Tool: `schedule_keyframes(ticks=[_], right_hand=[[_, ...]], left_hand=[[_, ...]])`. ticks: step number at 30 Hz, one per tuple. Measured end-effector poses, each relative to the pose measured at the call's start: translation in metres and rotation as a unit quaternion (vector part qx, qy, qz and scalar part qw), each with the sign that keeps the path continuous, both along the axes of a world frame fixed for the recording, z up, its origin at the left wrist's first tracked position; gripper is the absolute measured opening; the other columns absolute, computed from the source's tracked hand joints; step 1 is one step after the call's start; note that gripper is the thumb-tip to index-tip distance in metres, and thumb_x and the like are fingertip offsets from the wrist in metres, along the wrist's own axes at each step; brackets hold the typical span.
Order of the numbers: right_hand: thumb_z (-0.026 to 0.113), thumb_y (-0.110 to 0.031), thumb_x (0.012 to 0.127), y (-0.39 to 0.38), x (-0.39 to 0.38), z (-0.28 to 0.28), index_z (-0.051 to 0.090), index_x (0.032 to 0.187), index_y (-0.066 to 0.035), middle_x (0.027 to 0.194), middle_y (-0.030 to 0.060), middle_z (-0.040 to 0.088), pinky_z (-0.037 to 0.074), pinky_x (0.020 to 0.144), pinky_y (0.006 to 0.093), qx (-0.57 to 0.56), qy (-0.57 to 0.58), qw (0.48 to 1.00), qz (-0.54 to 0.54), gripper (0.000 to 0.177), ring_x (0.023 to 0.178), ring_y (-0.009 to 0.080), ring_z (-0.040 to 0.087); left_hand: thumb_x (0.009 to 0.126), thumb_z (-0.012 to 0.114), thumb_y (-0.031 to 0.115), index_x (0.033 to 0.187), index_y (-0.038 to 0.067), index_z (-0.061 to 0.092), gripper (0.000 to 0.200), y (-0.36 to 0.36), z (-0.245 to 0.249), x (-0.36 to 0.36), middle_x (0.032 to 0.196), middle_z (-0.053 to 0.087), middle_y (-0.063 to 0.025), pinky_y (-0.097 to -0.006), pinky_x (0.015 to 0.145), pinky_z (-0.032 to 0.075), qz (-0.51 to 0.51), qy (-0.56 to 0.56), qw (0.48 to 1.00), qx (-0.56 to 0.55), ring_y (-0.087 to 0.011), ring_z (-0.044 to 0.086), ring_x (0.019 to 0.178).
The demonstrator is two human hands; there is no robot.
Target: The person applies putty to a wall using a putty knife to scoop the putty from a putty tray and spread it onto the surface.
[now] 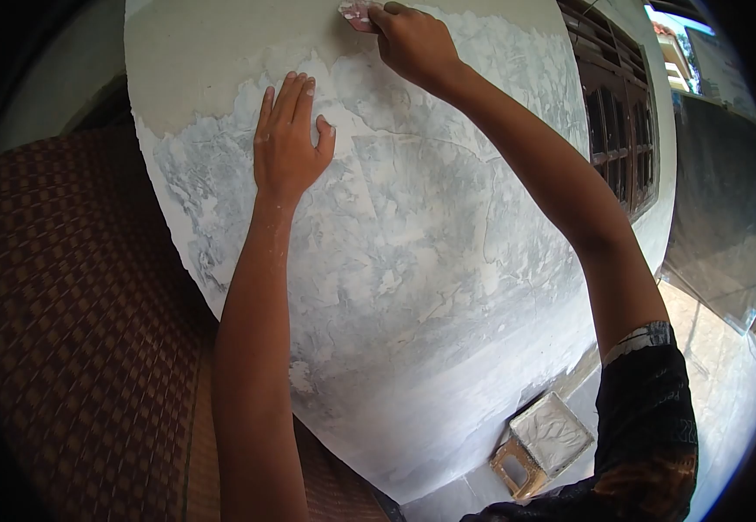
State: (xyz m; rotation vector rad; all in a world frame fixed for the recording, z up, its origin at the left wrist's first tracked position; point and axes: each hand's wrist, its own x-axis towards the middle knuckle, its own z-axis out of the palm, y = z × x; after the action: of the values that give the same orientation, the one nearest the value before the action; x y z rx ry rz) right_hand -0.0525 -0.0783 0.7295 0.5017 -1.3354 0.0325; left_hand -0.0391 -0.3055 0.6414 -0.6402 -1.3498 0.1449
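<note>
Overhead, the fingers (pixel 392 15) of my right hand (pixel 417 43) were clamped on a small scraper (pixel 356 13), its blade jutting left of the knuckles against the wall (pixel 430 287), at the upper edge of the grey skim. My left hand (pixel 286 143) lay flat lower left, fingers together, thumb spread, holding nothing. Well below, I saw a tray of putty (pixel 552 431) near the wall's foot
</note>
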Motion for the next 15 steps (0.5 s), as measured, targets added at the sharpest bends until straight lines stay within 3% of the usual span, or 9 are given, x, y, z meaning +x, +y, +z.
schedule_keyframes(ticks=[1, 3, 5, 6, 7, 9, 12, 15], right_hand=[[0.060, -0.007, 0.086, 0.002, -0.001, 0.009, 0.067, 0.105, -0.005, 0.092, 0.0121, 0.069, 0.056, 0.066, 0.0429, 0.001, 0.033, 0.999, -0.006, 0.021, 0.079, 0.0327, 0.069], [0.060, -0.005, 0.085, 0.003, -0.013, 0.013, 0.066, 0.107, -0.004, 0.095, 0.0133, 0.069, 0.056, 0.066, 0.0432, 0.015, -0.014, 0.999, -0.030, 0.023, 0.080, 0.0332, 0.069], [0.060, -0.003, 0.083, 0.000, -0.024, -0.014, 0.065, 0.111, -0.002, 0.098, 0.0153, 0.069, 0.057, 0.066, 0.0425, 0.049, 0.016, 0.999, -0.005, 0.028, 0.083, 0.0336, 0.069], [0.061, -0.002, 0.082, -0.003, -0.012, -0.035, 0.063, 0.117, -0.001, 0.098, 0.0167, 0.068, 0.058, 0.067, 0.0414, 0.061, -0.035, 0.998, 0.001, 0.035, 0.085, 0.0334, 0.069], [0.063, 0.000, 0.076, -0.006, -0.011, -0.053, 0.064, 0.099, 0.000, 0.099, 0.0132, 0.066, 0.058, 0.067, 0.0407, 0.087, -0.011, 0.996, -0.003, 0.023, 0.089, 0.0302, 0.070], [0.063, -0.002, 0.077, -0.007, 0.002, -0.065, 0.064, 0.097, -0.001, 0.097, 0.0133, 0.066, 0.057, 0.065, 0.0418, 0.094, -0.005, 0.995, 0.043, 0.019, 0.086, 0.0308, 0.070], [0.059, -0.003, 0.082, 0.000, 0.005, -0.023, 0.063, 0.092, -0.002, 0.091, 0.0122, 0.067, 0.056, 0.064, 0.0442, 0.023, -0.009, 0.999, 0.035, 0.011, 0.082, 0.0323, 0.069], [0.058, -0.001, 0.080, 0.003, -0.005, 0.004, 0.064, 0.095, -0.001, 0.096, 0.0134, 0.067, 0.057, 0.067, 0.0431, 0.014, -0.019, 1.000, -0.001, 0.016, 0.086, 0.0323, 0.069]], left_hand=[[0.083, 0.058, 0.008, 0.130, -0.004, 0.056, 0.048, -0.001, 0.003, 0.000, 0.138, 0.056, -0.0177, -0.0486, 0.116, 0.033, -0.003, 0.007, 1.000, -0.003, -0.0313, 0.048, 0.135], [0.083, 0.057, 0.008, 0.130, -0.004, 0.056, 0.048, 0.001, 0.006, 0.003, 0.138, 0.056, -0.0176, -0.0486, 0.116, 0.033, -0.003, 0.010, 1.000, 0.002, -0.0312, 0.048, 0.135], [0.083, 0.057, 0.008, 0.130, -0.004, 0.056, 0.048, 0.000, 0.003, 0.004, 0.138, 0.056, -0.0174, -0.0487, 0.116, 0.033, -0.006, -0.001, 1.000, 0.006, -0.0311, 0.048, 0.135], [0.083, 0.057, 0.008, 0.130, -0.004, 0.056, 0.048, 0.000, 0.003, 0.004, 0.138, 0.056, -0.0175, -0.0486, 0.116, 0.033, -0.006, -0.003, 1.000, 0.004, -0.0310, 0.048, 0.135], [0.083, 0.057, 0.008, 0.130, -0.003, 0.056, 0.048, 0.000, 0.003, 0.004, 0.138, 0.056, -0.0175, -0.0486, 0.116, 0.033, -0.008, -0.005, 1.000, 0.004, -0.0310, 0.048, 0.135], [0.083, 0.057, 0.008, 0.130, -0.003, 0.056, 0.049, 0.001, 0.003, 0.004, 0.138, 0.056, -0.0175, -0.0486, 0.116, 0.033, -0.010, -0.004, 1.000, 0.005, -0.0310, 0.048, 0.135], [0.082, 0.058, 0.008, 0.130, -0.003, 0.056, 0.049, 0.001, 0.003, 0.002, 0.138, 0.056, -0.0174, -0.0485, 0.116, 0.033, -0.005, -0.004, 1.000, 0.002, -0.0309, 0.048, 0.135], [0.082, 0.058, 0.008, 0.130, -0.003, 0.056, 0.049, 0.001, 0.002, 0.003, 0.138, 0.056, -0.0174, -0.0483, 0.116, 0.033, 0.001, -0.002, 1.000, 0.003, -0.0307, 0.048, 0.135]])
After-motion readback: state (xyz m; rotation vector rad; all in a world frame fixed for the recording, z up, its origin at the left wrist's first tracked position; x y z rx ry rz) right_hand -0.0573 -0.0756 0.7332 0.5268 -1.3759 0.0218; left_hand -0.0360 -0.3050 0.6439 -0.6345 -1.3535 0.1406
